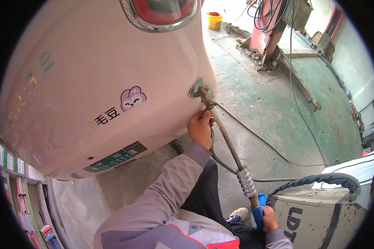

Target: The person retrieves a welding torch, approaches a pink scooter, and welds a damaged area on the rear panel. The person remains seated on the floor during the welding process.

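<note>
A slide-hammer dent puller [226, 137] runs slantwise from the pink car's rear corner down to my right side. Its brass-coloured head [204, 96] meets a bare grey patch [193, 89] where the paint is gone. My left hand [200, 128] is closed in a pinch just under that head; the small dark piece between its fingertips is unclear. A ribbed metal weight [246, 182] sits low on the rod. Below it, my right hand [271, 219] is wrapped round the puller's blue handle [258, 216].
The pink car's rear bumper [112, 62] fills the left. A boxy grey machine [307, 216] with a thick sleeved cable [320, 179] stands at lower right. Thin cables cross the floor. Farther off are a red lift post [268, 29] and a yellow bucket [214, 21].
</note>
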`<action>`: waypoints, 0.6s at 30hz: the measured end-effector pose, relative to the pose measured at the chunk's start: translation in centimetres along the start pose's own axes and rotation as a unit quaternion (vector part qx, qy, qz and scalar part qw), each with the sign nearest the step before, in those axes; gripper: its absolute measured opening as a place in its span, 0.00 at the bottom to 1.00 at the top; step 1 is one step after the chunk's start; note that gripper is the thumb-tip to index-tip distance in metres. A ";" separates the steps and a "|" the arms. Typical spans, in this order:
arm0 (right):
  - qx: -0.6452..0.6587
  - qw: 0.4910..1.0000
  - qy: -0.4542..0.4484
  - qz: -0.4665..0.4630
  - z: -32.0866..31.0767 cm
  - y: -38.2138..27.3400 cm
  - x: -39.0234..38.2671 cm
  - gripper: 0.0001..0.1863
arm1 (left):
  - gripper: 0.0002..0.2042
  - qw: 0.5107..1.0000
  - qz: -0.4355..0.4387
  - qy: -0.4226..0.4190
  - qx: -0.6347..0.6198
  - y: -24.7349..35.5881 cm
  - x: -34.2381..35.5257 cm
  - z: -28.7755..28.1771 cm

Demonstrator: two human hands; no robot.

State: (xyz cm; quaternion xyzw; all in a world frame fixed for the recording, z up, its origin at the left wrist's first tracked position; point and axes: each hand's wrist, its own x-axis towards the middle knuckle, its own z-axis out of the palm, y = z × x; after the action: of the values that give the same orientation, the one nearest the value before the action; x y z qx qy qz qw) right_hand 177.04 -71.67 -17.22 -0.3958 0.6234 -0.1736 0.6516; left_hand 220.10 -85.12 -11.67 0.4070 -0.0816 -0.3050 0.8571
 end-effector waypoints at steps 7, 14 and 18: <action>0.013 0.999 -0.017 0.036 0.3 -0.7 0.2 0.17 | 0.07 1.000 -0.009 0.008 -0.019 -0.3 0.2 0.1; 0.001 0.991 -0.098 0.092 0.0 -1.9 0.7 0.16 | 0.07 1.000 0.001 0.016 0.005 -0.5 0.2 0.0; 0.000 0.980 -0.136 0.142 -0.3 -2.7 1.3 0.15 | 0.07 1.000 -0.009 0.025 -0.002 -0.5 0.2 0.0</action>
State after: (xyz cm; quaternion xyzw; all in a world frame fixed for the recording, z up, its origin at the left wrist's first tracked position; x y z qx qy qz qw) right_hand 177.74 -74.42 -16.10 -0.3232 0.5789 -0.0237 0.7483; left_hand 219.98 -85.47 -12.06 0.4136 -0.0555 -0.3025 0.8569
